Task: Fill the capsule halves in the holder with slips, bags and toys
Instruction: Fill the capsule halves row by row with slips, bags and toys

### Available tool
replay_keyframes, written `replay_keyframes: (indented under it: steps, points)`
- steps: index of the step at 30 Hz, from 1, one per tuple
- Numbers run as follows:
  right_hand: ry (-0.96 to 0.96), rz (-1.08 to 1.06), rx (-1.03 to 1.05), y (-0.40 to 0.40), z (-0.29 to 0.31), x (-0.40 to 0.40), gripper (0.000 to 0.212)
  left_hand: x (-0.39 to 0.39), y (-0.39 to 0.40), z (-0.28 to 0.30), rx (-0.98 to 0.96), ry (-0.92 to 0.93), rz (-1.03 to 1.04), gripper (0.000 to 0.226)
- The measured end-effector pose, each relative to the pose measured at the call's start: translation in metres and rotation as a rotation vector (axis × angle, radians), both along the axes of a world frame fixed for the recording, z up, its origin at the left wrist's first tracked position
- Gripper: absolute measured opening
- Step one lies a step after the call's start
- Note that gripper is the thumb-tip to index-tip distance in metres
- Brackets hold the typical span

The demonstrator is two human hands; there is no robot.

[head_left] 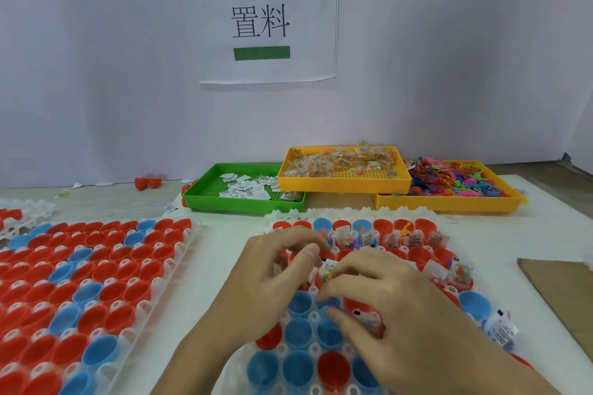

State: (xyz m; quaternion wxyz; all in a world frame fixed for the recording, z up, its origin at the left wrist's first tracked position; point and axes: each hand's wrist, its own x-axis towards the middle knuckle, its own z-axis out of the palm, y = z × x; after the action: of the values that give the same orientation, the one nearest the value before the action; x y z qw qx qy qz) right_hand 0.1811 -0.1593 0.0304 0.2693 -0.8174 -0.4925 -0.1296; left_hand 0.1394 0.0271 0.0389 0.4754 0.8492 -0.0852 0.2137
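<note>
Glossy red and blue plastic capsule halves [298, 333] sit in a translucent white plastic holder [313, 292]. Matt brown cardboard sheet [564, 292] lies at the bench's right edge.

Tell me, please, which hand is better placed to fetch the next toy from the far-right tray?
Probably the right hand: it lies nearer the yellow toy tray, though its fingers hold slips. The left hand would have to cross over it.

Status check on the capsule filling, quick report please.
Both hands, left hand and right hand, pinching a bead bag over the holder. Far rows filled, near capsule halves empty. Nothing blocking.
</note>
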Motion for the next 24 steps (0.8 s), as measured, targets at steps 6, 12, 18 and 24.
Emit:
replay_keyframes:
  steps: [6, 12, 18, 24]
  points:
    - [0.127, -0.111, 0.287, -0.025, 0.014, 0.031, 0.021, 0.003, -0.001, 0.000, -0.077, -0.010, -0.043, 0.046]
    - [0.315, -0.284, 0.518, -0.060, 0.014, 0.078, 0.025, 0.044, -0.007, 0.028, 0.065, 0.085, 0.087, 0.028]
    - [0.421, -0.354, 0.624, -0.067, 0.004, 0.094, 0.022, 0.142, -0.004, 0.044, 0.370, 0.128, 0.205, 0.042]
    - [0.460, -0.431, 0.585, -0.069, -0.010, 0.101, 0.025, 0.228, -0.012, 0.026, 0.661, 0.268, 0.194, 0.066]
